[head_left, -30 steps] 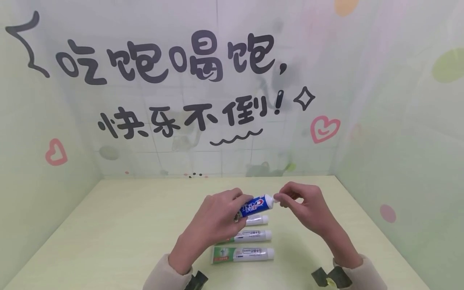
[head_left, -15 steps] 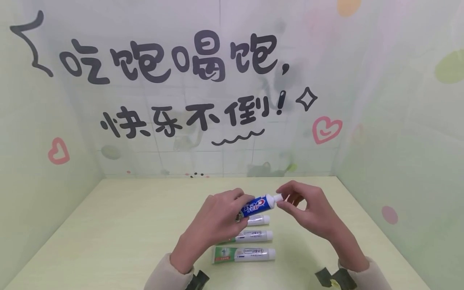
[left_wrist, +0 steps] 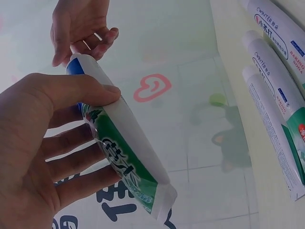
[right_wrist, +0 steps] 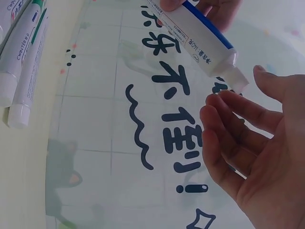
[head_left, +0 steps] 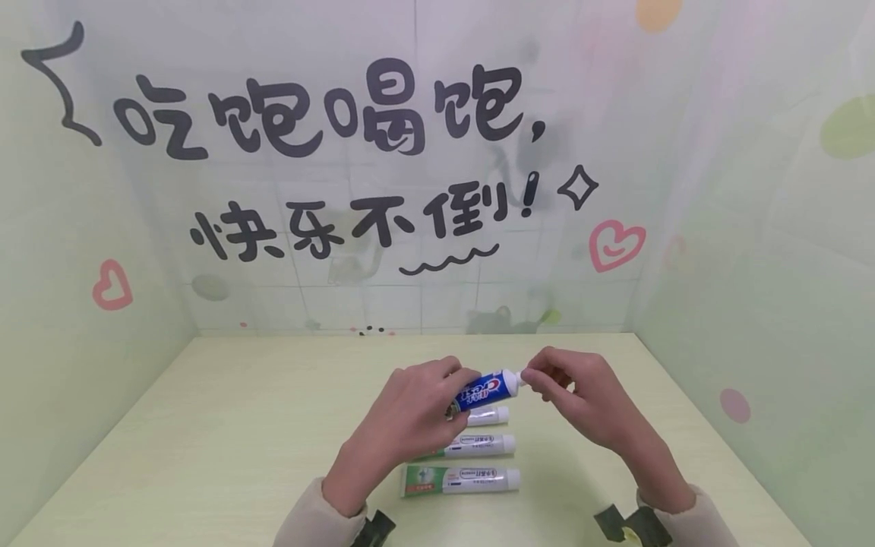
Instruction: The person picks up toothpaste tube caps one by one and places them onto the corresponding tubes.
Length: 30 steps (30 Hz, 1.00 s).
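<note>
My left hand (head_left: pixel 417 399) grips a blue, white and green Crest toothpaste tube (head_left: pixel 487 389) above the table. Its thumb lies along one face, with the fingers behind in the left wrist view. The tube tilts slightly, its capped end toward my right hand (head_left: pixel 577 391). In the head view, the right thumb and index finger pinch at the white cap, mostly covering it. From the right wrist, the toothpaste cap (right_wrist: pixel 236 79) shows between thumb and curled fingers, with a small gap. Three white-and-green toothpaste tubes lie below in a row, the nearest tube (head_left: pixel 461 481) fully visible.
The pale wooden table (head_left: pixel 205 448) extends on both sides of the hands. A printed curtain (head_left: pixel 328 296) with dark lettering stands behind it, and pale side walls (head_left: pixel 745 304) enclose the space. Dark straps (head_left: pixel 372 528) sit at the wrists.
Half a second ago the right fingers were spread apart around the exposed cap; they have since come together over it. The left hand and tube have barely moved.
</note>
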{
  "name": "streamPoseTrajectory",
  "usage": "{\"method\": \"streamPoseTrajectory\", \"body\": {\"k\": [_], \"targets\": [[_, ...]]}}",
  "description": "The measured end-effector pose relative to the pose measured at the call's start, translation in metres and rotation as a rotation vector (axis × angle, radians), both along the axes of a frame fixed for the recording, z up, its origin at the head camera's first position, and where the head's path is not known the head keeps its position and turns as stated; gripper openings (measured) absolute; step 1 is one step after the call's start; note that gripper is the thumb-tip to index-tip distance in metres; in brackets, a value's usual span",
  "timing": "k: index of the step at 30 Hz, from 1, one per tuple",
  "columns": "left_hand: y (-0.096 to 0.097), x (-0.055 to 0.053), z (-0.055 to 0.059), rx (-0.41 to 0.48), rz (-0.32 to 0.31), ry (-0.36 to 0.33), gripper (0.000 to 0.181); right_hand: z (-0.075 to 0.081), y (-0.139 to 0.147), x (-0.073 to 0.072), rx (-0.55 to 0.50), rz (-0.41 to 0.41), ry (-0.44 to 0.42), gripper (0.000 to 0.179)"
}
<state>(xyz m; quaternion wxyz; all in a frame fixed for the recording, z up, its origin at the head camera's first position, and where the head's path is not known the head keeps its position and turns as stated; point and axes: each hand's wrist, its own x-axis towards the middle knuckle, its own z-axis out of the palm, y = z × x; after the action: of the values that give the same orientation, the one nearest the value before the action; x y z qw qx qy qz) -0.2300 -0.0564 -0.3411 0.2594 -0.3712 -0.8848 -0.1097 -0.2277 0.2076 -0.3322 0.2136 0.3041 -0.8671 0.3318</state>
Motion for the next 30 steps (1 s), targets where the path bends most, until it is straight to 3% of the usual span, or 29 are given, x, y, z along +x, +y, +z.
{"method": "streamPoseTrajectory", "body": {"k": [4, 9, 15, 21, 26, 30], "targets": [[-0.0005, 0.0006, 0.0005, 0.003, 0.003, -0.014, 0.037, 0.0015, 0.0004, 0.0011, 0.003, -0.010, 0.012, 0.015], [-0.0005, 0.0005, 0.0005, 0.003, 0.001, -0.013, 0.036, 0.0021, 0.0017, 0.0012, 0.000, 0.050, 0.047, 0.025], [-0.0004, 0.0013, 0.0007, -0.003, 0.002, -0.006, 0.035, 0.0002, 0.0018, -0.0002, 0.002, 0.072, 0.071, 0.017], [0.0007, 0.0028, 0.0018, -0.004, -0.013, -0.009, 0.036, 0.0010, 0.0005, 0.0007, 0.019, 0.018, 0.036, 0.018], [0.0008, 0.0026, 0.0017, -0.008, -0.005, -0.021, 0.036, 0.0028, 0.0014, 0.0029, 0.020, -0.014, -0.009, 0.002], [0.0007, 0.0025, 0.0013, -0.010, -0.002, -0.032, 0.035, 0.0031, 0.0025, 0.0034, 0.031, 0.011, 0.014, 0.014]]}}
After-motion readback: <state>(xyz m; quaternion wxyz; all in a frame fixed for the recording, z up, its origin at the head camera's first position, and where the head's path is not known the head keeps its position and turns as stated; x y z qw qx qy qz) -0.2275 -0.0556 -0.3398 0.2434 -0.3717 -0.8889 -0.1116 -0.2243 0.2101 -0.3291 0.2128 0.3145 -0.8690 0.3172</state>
